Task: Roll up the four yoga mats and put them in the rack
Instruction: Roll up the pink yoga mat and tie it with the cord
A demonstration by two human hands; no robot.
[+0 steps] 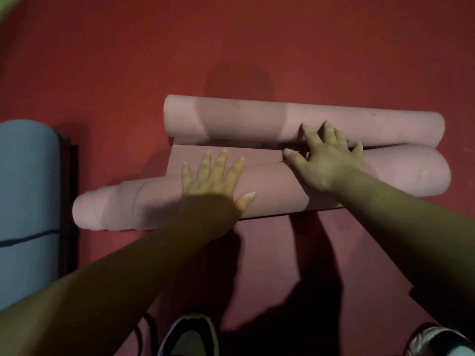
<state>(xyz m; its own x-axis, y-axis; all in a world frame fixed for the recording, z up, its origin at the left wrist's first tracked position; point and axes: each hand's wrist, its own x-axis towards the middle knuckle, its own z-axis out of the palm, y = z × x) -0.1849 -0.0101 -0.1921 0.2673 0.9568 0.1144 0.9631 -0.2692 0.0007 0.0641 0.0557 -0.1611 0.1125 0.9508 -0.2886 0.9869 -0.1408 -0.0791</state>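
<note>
Your pink yoga mat (pixel 257 155) lies on the red floor (pixel 257 47), curled from both ends: a far roll (pixel 231 119) and a thicker near roll (pixel 282 191), with a flat strip showing between them on the left. The near roll is uneven. Its layers telescope out to the left, and that end stops just beside the dark edge of a rolled blue mat (pixel 25 176). Its right end bulges past the far roll's right end.

Your left hand (pixel 213 181) rests flat on the near roll, its grip slack, with fingers straight and spread. Your right hand (pixel 326 160) bridges both rolls, fingers splayed against the far one and clasping nothing.

Bare floor runs wide beyond the far roll and to its left. Your shoes (pixel 190 335) stand close behind the near roll.
</note>
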